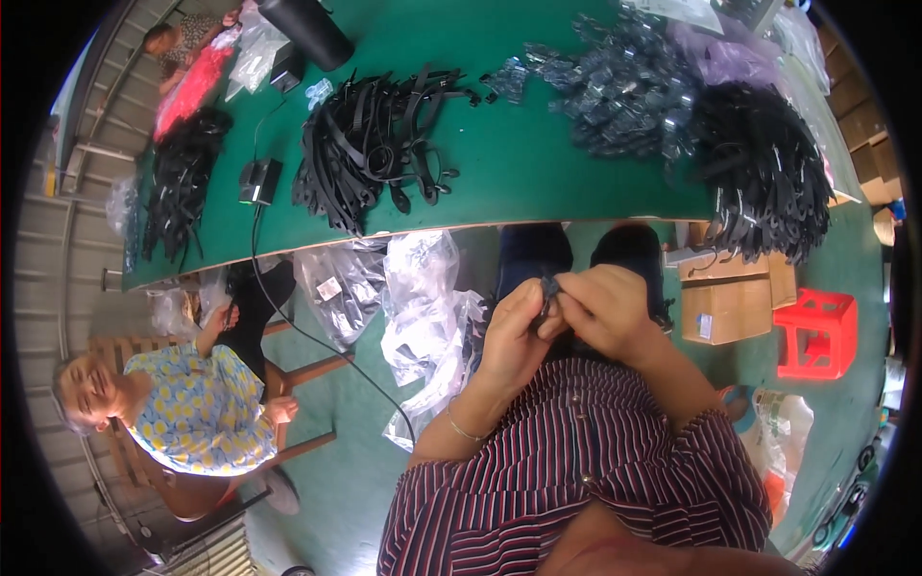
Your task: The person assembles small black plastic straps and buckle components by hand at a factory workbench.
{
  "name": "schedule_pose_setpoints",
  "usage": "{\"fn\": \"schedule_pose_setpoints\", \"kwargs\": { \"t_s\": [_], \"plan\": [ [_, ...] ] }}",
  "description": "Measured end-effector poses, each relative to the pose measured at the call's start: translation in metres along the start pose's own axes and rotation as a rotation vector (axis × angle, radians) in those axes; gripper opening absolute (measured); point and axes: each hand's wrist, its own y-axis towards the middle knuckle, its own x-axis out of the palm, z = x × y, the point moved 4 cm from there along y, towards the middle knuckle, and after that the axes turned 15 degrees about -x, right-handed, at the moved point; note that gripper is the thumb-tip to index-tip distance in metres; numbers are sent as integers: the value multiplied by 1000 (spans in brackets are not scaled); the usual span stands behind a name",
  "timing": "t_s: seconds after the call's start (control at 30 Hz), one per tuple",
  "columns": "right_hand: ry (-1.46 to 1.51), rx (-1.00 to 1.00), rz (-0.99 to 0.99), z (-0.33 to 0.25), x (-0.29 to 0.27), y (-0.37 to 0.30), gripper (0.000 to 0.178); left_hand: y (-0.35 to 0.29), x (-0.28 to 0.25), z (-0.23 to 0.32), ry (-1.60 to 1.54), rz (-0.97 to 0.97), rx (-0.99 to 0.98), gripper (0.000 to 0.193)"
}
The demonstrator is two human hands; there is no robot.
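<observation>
In front of my chest, over my lap, both hands meet around a small dark piece [549, 288], mostly hidden by the fingers; its kind cannot be made out. My left hand [514, 331] is closed on its lower part, thumb up against it. The fingertips of my right hand [610, 312] pinch its upper end from the right. Beyond them on the green table [519, 182] lies a pile of black straps [355, 149] with loops and tabs. Farther right are a heap of small dark, shiny plastic parts [624, 96] and a thick bundle of black straps [764, 168] at the table's edge.
A black box [259, 180] with a cable and a black cylinder [309, 31] stand on the table's left. Plastic bags [423, 317] hang below its edge. Cardboard boxes [727, 305] and a red stool [816, 334] are at right. One person [197, 408] sits left, another [187, 43] farther off.
</observation>
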Motion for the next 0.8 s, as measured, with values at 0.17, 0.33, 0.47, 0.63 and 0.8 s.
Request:
{"fn": "schedule_pose_setpoints", "kwargs": {
  "t_s": [0.17, 0.33, 0.47, 0.63, 0.8],
  "plan": [
    [252, 234, -98, 9, 3, -4, 20, -5, -3, 6, 189, 73, 3, 25],
    [820, 597, 8, 21, 8, -27, 22, -10, -4, 16, 589, 238, 44, 13],
    [413, 361, -100, 17, 2, -15, 5, -11, 5, 20, 1015, 335, 164, 13],
    [760, 675, 1, 23, 9, -35, 7, -7, -7, 17, 1023, 221, 188, 12],
    [1341, 740, 345, 16, 16, -38, 21, -10, -5, 17, 928, 111, 94, 14]
  ]
}}
